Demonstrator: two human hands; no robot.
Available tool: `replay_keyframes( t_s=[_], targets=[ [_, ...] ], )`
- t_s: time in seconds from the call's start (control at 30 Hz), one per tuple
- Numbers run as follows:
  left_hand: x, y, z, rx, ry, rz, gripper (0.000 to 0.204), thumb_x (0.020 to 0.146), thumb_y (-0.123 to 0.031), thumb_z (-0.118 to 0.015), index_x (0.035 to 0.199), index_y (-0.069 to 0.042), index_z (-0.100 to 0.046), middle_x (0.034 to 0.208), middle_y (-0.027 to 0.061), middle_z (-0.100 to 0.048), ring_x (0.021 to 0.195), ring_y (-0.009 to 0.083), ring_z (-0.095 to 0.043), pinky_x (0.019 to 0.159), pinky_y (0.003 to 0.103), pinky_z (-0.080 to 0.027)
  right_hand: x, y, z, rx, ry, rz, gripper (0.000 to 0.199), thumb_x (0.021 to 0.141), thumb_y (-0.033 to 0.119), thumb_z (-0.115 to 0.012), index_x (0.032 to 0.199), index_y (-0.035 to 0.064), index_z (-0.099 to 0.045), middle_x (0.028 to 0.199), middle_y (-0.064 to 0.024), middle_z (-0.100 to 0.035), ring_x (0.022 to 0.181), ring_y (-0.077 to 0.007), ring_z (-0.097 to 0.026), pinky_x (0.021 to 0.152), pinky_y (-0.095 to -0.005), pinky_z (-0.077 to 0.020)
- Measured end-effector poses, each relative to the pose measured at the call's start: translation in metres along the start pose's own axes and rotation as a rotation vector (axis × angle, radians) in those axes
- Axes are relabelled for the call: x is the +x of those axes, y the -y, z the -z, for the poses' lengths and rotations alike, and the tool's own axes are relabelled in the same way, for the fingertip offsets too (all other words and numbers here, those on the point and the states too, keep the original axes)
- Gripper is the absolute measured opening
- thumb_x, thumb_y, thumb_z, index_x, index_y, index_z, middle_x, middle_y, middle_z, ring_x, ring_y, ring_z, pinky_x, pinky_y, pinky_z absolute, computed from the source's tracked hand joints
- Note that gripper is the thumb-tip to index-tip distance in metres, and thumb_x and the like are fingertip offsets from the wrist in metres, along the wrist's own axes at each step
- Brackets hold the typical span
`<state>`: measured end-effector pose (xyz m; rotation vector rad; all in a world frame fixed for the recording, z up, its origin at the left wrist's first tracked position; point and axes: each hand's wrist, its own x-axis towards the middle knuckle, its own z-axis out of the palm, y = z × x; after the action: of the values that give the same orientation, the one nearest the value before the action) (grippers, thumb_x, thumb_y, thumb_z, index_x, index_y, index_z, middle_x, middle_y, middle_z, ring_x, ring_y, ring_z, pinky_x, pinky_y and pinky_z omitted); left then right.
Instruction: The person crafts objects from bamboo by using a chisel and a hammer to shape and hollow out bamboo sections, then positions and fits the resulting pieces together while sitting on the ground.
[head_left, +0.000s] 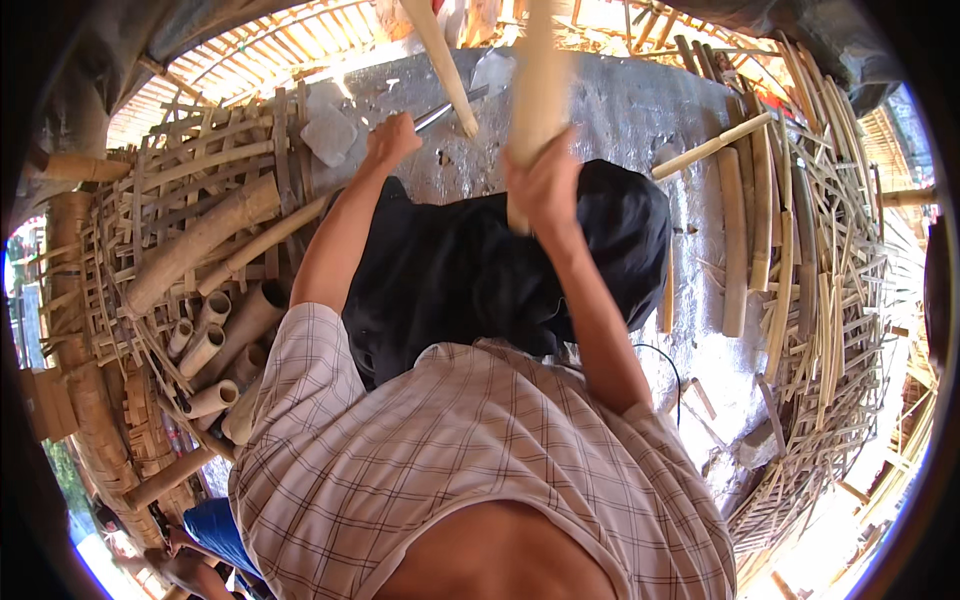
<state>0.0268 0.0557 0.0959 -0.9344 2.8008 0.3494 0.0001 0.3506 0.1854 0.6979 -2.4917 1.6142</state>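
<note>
Head view, looking steeply down over a checked shirt (480,450) and a dark cloth (470,270) spread across the lap. The right hand (545,185) is clamped around a thick, pale bamboo pole (538,90), fingers wrapped fully about its shaft; the pole stands nearly upright and runs out of the top of the picture. The left hand (392,138) is closed on the handle of a metal blade (450,108), whose flat part lies toward a thinner, tapered bamboo piece (440,60) slanting just beside the pole; whether blade and bamboo touch cannot be told. Beneath both hands lies a grey concrete floor (640,110) scattered with pale chips. To the person's left rest cut bamboo tubes (205,345), hollow ends showing, over a loose woven bamboo lattice (170,190); to the right lie split bamboo strips (820,270) and a few longer round sticks (735,240). As a judgement, the pole is stiff and light for its length, smooth-skinned and so inclined to slip or turn in the palm; its split edges are probably sharp and splintery. A full wrap around the round, uncut shaft, well below the blade's working end, appears the soundest hold.
</note>
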Motion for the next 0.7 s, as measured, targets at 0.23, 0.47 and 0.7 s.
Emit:
replay_keyframes(
  t_s=[0.23, 0.47, 0.7],
  targets=[
    [0.017, 0.015, -0.017, 0.091, 0.078, -0.036, 0.038, 0.088, -0.023, -0.068, 0.121, -0.004, -0.071, 0.121, 0.0232, -0.073, 0.116, 0.0418, -0.069, 0.096, 0.054, -0.055, 0.053, 0.015, 0.038, -0.401, 0.371, 0.104, 0.068, 0.078, 0.04, -0.086, 0.108, -0.0111, -0.054, 0.09, -0.0263, -0.071, 0.084, -0.0363, -0.074, 0.069, -0.0448, -0.0577],
    [-0.012, 0.021, -0.012, 0.027, -0.035, 0.02, 0.035, 0.086, -0.021, -0.066, 0.115, -0.003, -0.072, 0.115, 0.0226, -0.075, 0.109, 0.0432, -0.072, 0.091, 0.053, -0.058, 0.041, 0.089, 0.019, 0.112, -0.165, 0.137, 0.065, 0.08, 0.021, -0.086, 0.115, -0.0084, -0.04, 0.092, -0.0334, -0.069, 0.084, -0.0501, -0.071, 0.066, -0.0501, -0.0566],
    [0.005, 0.026, -0.034, 0.055, -0.142, -0.048, 0.031, 0.085, -0.019, -0.066, 0.109, -0.002, -0.075, 0.112, 0.0255, -0.074, 0.106, 0.0452, -0.072, 0.092, 0.053, -0.058, 0.049, 0.002, 0.011, -0.269, 0.833, -0.336, 0.073, 0.075, 0.035, -0.083, 0.122, -0.0126, -0.054, 0.112, -0.0349, -0.068, 0.117, -0.0477, -0.065, 0.095, -0.0471, -0.0552]
  ],
)
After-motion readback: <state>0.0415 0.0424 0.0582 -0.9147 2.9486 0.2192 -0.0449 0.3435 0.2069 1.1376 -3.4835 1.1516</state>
